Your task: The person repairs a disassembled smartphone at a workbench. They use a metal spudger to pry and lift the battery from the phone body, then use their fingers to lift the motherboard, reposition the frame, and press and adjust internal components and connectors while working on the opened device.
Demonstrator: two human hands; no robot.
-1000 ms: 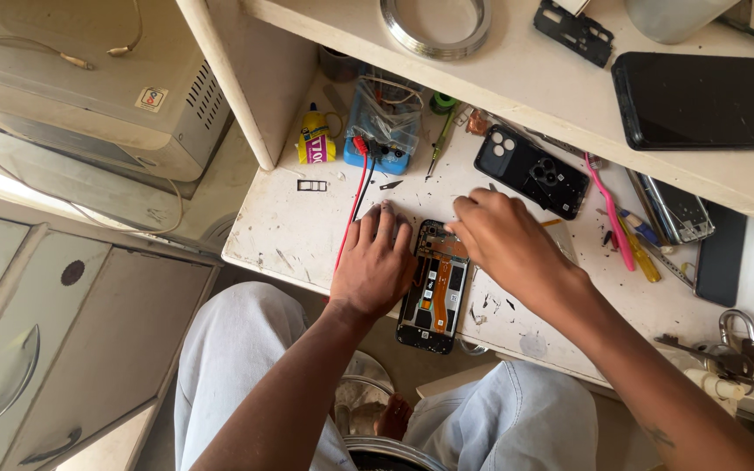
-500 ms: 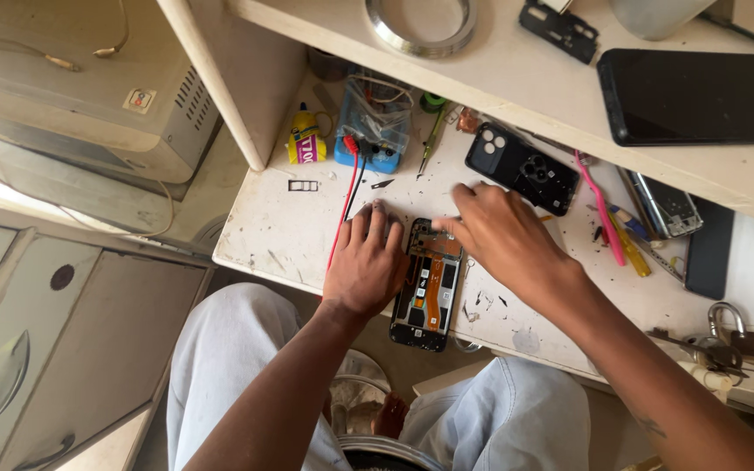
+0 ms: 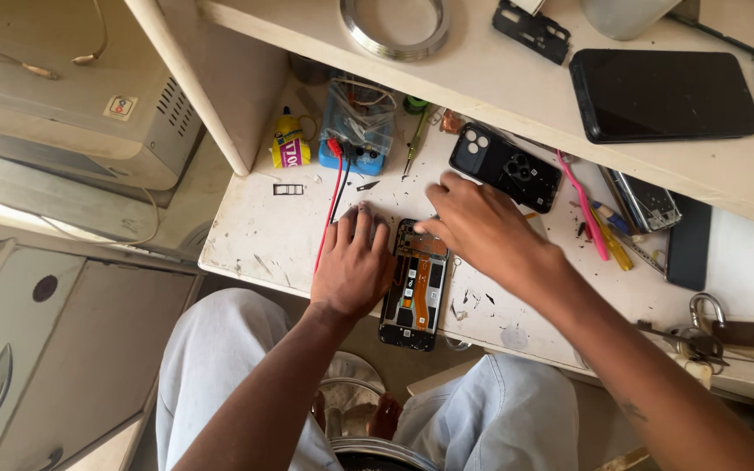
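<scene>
– Two hands on the opened phone (image 3: 414,283) at the counter (image 3: 246,235) edge?
– Yes. Left hand (image 3: 351,266) lies flat beside it, fingers spread, steadying; right hand (image 3: 482,231) pinches at its top end. Back cover (image 3: 505,166) sits just beyond.

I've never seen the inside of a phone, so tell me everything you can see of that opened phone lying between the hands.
The opened phone lies flat on the white worktop, its near end jutting over the front edge. Its back is off: a black frame holds dark boards, with an orange ribbon strip running down the middle. The left hand rests on the worktop against the phone's left side, steadying it. The right hand reaches in at the top end, fingertips on the upper edge; whether it holds a tool cannot be told.
</scene>
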